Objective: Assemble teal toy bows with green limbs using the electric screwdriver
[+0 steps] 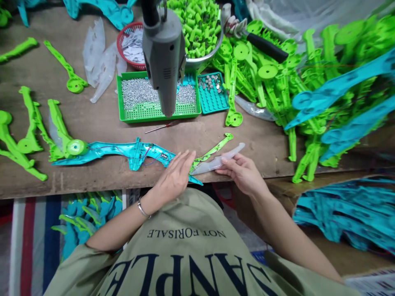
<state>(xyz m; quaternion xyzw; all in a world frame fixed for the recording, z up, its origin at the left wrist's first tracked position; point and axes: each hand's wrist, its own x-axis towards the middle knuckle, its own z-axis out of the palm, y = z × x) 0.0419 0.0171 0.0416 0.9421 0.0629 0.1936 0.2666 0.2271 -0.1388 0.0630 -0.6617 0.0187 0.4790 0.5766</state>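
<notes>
A long blue plastic toy-bow half (114, 151) with thin wires lies along the table's front edge. My left hand (175, 174) rests flat over its right end, fingers straight and close together, covering the joint there. From under those fingers a green plastic arm (214, 149) sticks out to the upper right. In my right hand (245, 172), a translucent curved plastic strip (212, 164) is pinched between thumb and fingers; its left end meets the green arm near my left fingertips. At the bow's left end sits another green arm (58, 123) with a round hub.
An electric screwdriver (166, 61) hangs over a green tray of screws (138, 116). Behind stand a red basket (119, 46) and a metal bowl (200, 61) of green parts. A screwdriver (157, 128) lies nearer. Green arms (267, 72) heap up right; blue parts (339, 209) fill a box.
</notes>
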